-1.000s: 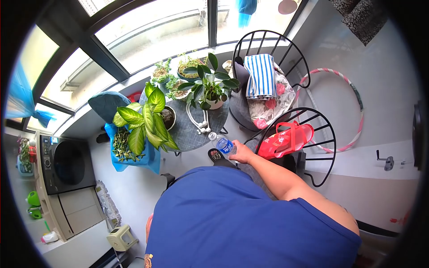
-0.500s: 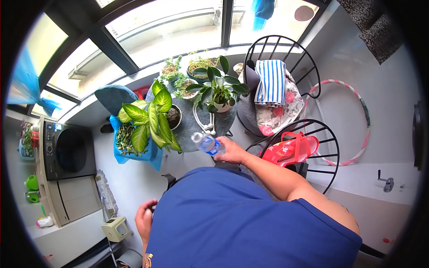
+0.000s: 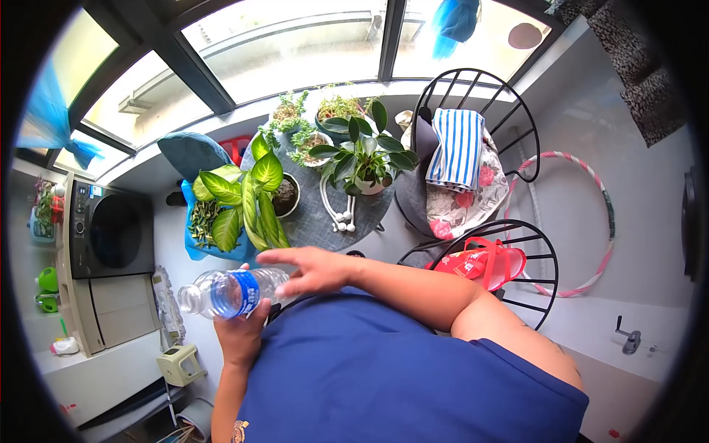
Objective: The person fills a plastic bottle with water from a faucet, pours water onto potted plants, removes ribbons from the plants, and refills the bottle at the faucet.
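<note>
A clear plastic bottle with a blue label [image 3: 246, 292] lies sideways in front of my body, its neck pointing left. My left hand [image 3: 242, 328] is wrapped round it from below. At the bottle's base end, my right hand [image 3: 314, 272] has its fingers spread and apart, with nothing gripped between them. Beyond the hands stands a round grey table [image 3: 306, 210] bearing potted plants: a broad-leaved plant [image 3: 255, 193] at the left, a dark-leaved plant in a white pot [image 3: 368, 184] at the right. A white cord with beads [image 3: 343, 218] lies near the table's front edge.
A black-railed chair [image 3: 481, 77] holds a striped cloth [image 3: 456, 150]. Nearer is another chair with a red bag [image 3: 480, 266]. A pink hoop [image 3: 607, 244] leans at right. A washing machine [image 3: 114, 230] stands left, above a small stool [image 3: 179, 365].
The bottle has moved left and nearer to me, from my right hand into my left hand. My right hand has opened. My left hand has risen from beside my body.
</note>
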The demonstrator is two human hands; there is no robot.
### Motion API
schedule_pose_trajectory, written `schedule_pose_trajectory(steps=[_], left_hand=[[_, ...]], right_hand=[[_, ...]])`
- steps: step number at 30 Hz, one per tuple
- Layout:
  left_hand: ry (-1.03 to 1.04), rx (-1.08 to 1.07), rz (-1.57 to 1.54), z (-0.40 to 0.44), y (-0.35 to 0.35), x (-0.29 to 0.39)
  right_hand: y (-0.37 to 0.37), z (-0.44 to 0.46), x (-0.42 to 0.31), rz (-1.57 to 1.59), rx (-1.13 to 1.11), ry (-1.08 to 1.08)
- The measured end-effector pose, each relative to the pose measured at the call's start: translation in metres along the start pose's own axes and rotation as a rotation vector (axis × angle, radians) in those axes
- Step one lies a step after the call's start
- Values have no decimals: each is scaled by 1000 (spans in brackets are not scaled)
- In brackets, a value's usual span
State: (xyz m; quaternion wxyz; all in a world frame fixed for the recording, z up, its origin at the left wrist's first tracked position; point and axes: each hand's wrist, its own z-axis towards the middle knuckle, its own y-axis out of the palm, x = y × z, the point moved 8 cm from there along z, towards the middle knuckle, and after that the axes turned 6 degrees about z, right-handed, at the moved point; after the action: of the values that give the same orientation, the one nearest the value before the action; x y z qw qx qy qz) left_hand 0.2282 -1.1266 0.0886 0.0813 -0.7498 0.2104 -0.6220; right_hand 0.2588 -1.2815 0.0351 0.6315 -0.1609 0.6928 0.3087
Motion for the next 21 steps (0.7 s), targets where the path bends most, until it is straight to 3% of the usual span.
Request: schedule_pose_trajectory(steps=[1,2,3,4,5,6,8,10,12,13,16,17,19,21], left_hand=[[22,59,-69,-1,-3,5],[45,118,-137,-3,-6,7],[47,154,-177,-5,-9,3],[42,167,-178,-6,-13,0],[94,211,-79,-10,-19,2],[144,251,22,-14,-23,4],[102,305,-33,-20,-27,-1],[23,371,-61,-26,-32,-8],[-35,404,-100,-31,-32,-16],[-59,413,-108,-32,-31,-16],[-59,422,-35,-37,-34,-20],[-58,437,-40,-38,-35,-19],[-65,453,-44,-39,-33,-17],[-91,463,-30,-38,-31,-16]], right_hand=[[-23,2,31,-78,40,23],[-51,-3,80,4,163,222],[-89,-13,133,-3,392,276],[-132,-33,166,-246,569,506],[-169,-53,215,-188,689,688],[-195,-80,207,-233,894,799],[-246,-102,243,-295,1131,586],[-264,-104,206,-433,1216,500],[-288,-103,222,-200,1267,330],[-298,-104,227,-263,1364,217],[-317,-88,253,-76,1326,-31],[-316,-86,244,-73,1314,-25],[-304,-77,192,-891,1202,161],[-313,-74,200,-800,1188,169]])
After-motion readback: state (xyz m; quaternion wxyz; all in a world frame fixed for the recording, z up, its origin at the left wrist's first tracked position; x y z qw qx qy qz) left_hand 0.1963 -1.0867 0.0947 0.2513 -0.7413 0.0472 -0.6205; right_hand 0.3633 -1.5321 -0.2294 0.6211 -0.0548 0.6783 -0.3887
